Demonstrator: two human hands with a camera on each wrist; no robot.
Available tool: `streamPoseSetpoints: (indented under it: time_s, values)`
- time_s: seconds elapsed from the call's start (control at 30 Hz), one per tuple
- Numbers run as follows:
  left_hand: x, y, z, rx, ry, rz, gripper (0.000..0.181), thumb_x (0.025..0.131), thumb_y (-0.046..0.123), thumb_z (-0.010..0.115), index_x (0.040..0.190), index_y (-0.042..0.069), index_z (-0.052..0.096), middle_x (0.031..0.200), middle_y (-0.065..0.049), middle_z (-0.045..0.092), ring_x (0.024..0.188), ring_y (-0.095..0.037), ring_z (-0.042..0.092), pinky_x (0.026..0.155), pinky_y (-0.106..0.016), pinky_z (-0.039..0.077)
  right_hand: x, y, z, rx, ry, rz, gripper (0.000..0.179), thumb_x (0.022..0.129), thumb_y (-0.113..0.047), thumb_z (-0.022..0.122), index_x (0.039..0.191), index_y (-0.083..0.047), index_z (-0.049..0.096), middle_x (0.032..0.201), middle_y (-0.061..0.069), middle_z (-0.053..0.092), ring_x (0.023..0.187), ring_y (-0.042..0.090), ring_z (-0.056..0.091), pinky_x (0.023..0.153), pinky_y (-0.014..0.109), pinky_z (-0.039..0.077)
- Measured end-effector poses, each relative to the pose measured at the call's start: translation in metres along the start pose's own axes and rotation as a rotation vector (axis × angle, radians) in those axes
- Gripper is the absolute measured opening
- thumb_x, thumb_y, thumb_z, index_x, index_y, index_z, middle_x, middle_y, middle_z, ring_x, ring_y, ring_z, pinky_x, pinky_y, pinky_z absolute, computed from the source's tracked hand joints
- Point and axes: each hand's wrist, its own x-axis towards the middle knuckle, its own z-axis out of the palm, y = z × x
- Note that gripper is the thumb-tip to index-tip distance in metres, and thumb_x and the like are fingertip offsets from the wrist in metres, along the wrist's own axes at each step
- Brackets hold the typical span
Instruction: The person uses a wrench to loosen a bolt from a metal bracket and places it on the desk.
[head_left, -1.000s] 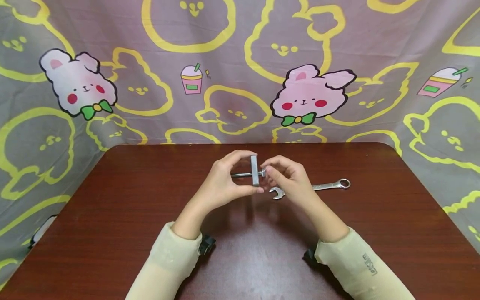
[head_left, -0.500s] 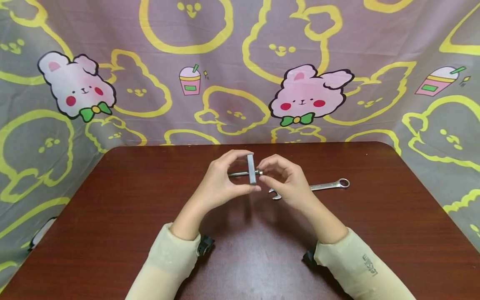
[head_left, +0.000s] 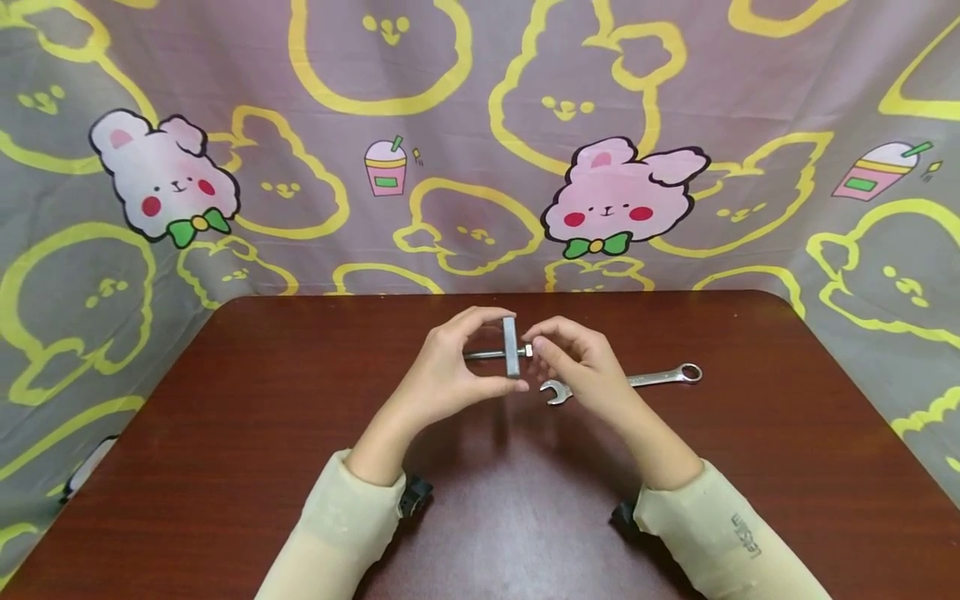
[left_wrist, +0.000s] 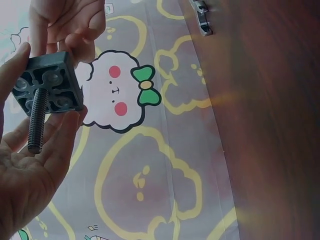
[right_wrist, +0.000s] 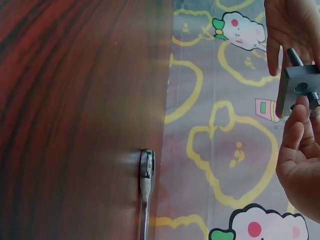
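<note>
Above the table, my left hand (head_left: 442,367) grips a grey square block (head_left: 512,347) by its edges, thumb below and fingers above. A long threaded bolt (head_left: 486,354) runs through the block's middle, its shank pointing back toward the left palm. Hollows show in the block's underside in the left wrist view, around the bolt's thread (left_wrist: 37,120). On the other side, my right hand (head_left: 588,362) has its curled fingers and thumb at the bolt's hex head, pinching it. Part of the right fingers' contact is hidden.
A combination wrench (head_left: 663,377) lies on the dark wood table (head_left: 225,433), behind and right of the right hand, which covers part of it. A patterned cloth (head_left: 465,150) hangs around the table's back and sides.
The right thumb and fingers shift around the bolt's head, drawing off it and coming back. The left hand keeps its grip on the block. The wrench stays put.
</note>
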Motion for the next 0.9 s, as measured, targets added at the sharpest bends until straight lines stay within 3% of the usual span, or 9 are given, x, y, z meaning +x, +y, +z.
streamPoseSetpoints:
  time_s: [0.43,0.63,0.73,0.9]
  values:
    - [0.0019,0.0015,0.0042,-0.004,-0.006,0.010,0.071,0.064,0.016,0.094,0.126,0.008,0.060,0.116,-0.004,0.068,0.108,-0.016,0.066,0.096,-0.029,0.055,-0.0009,0.0006,0.0051,0.051,0.102,-0.003,0.017,0.099,-0.003,0.054,0.103,0.012,0.062,0.072,-0.009,0.062,0.065,0.007,0.063,0.061,0.023,0.057]
    - [0.0019,0.0014,0.0035,0.012,-0.002,0.013,0.071,0.063,0.017,0.095,0.126,0.008,0.061,0.114,-0.003,0.068,0.108,-0.015,0.066,0.096,-0.030,0.055,-0.0029,-0.0008,0.0032,-0.003,0.098,-0.022,0.015,0.090,0.003,0.066,0.105,0.007,0.063,0.087,-0.015,0.067,0.078,0.007,0.064,0.071,0.021,0.055]
    - [0.0020,0.0008,0.0018,0.009,0.000,0.011,0.071,0.064,0.015,0.094,0.125,0.008,0.061,0.114,-0.003,0.068,0.107,-0.016,0.066,0.096,-0.030,0.055,-0.0029,-0.0022,0.0021,-0.018,0.054,-0.062,0.022,0.087,0.006,0.069,0.108,0.006,0.063,0.098,-0.011,0.066,0.087,0.011,0.066,0.077,0.021,0.055]
    - [0.0002,0.0006,-0.0005,-0.044,-0.017,-0.010,0.070,0.064,0.012,0.094,0.126,0.008,0.061,0.114,-0.005,0.067,0.106,-0.018,0.068,0.094,-0.030,0.057,-0.0026,-0.0076,-0.0035,-0.081,-0.034,-0.084,0.026,0.088,0.004,0.069,0.113,0.004,0.063,0.106,0.008,0.065,0.093,0.012,0.066,0.080,0.023,0.055]
